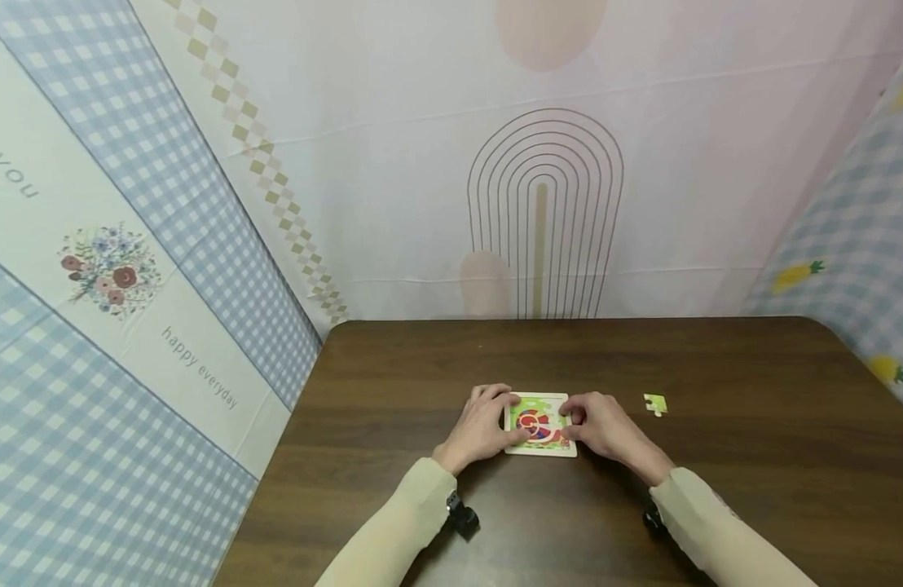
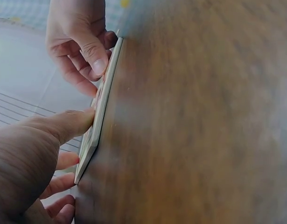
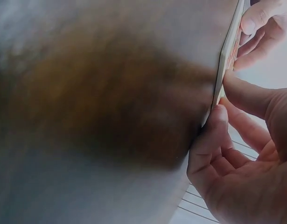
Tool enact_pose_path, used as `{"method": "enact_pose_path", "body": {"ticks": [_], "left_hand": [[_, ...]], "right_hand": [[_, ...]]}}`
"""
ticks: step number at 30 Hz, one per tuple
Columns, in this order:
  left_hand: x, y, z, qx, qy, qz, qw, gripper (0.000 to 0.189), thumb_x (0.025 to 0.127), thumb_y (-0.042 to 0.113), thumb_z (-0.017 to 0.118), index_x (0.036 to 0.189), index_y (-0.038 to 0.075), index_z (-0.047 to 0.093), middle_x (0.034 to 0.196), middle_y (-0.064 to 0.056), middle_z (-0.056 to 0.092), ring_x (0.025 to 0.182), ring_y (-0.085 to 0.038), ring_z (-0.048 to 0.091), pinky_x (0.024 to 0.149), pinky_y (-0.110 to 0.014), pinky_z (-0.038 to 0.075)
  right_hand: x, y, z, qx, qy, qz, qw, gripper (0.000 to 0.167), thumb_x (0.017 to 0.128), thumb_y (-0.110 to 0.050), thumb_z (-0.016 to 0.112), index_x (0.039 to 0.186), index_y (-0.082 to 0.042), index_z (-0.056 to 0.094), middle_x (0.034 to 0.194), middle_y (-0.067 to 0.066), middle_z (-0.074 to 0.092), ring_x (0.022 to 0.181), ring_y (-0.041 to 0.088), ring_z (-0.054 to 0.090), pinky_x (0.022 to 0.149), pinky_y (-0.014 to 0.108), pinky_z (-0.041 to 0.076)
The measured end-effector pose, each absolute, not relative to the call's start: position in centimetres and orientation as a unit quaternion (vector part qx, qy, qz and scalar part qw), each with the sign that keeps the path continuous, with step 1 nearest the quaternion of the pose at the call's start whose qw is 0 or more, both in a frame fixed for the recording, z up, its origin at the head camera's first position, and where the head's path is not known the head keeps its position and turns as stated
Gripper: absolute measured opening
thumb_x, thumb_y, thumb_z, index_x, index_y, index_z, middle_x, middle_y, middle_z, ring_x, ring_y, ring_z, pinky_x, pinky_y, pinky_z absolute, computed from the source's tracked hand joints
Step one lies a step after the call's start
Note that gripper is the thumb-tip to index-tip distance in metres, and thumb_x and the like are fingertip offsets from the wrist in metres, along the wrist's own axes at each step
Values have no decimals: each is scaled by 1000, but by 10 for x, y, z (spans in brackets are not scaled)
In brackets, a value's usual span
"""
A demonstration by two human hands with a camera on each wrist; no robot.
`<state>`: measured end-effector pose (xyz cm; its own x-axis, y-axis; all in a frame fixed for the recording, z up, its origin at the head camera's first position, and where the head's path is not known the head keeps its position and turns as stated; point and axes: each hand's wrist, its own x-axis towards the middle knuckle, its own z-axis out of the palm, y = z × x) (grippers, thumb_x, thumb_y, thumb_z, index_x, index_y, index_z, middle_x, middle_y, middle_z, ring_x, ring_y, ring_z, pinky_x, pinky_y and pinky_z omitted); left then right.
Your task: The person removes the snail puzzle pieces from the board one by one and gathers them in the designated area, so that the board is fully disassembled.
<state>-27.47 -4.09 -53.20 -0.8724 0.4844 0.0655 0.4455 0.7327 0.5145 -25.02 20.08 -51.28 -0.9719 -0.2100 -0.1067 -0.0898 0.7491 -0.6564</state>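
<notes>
A small square jigsaw puzzle board [image 1: 541, 450] with a pale frame lies flat on the table, showing a red and blue spiral on green. My left hand [image 1: 482, 425] holds its left side, thumb on the picture and fingers along the far left edge. At the right side, my right hand [image 1: 604, 424] grips the board, with thumb and index finger at its edge and the other fingers curled beside it. The right wrist view shows that thumb [image 3: 246, 95] touching the board's rim. A loose green puzzle piece [image 1: 654, 403] lies to the right of the right hand.
The dark wooden table [image 1: 393, 359] reaches back to a pale cloth [image 1: 407, 204] with printed arches. Blue checked cloth hangs at the left [image 1: 129, 106] and right. A small black device [image 1: 462, 518] is strapped to each wrist.
</notes>
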Motion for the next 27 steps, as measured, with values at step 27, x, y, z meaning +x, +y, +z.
{"method": "enact_pose_path", "body": {"ticks": [27], "left_hand": [[-261, -25, -529, 288, 944, 158, -26, 30, 105, 30, 73, 135, 25, 79, 156, -6, 62, 141, -30, 56, 106, -45, 51]], "right_hand": [[-254, 198, -516, -73, 930, -349, 92, 26, 91, -6, 85, 109, -4, 66, 98, 8, 65, 87, 19, 57, 77, 35, 48]]}}
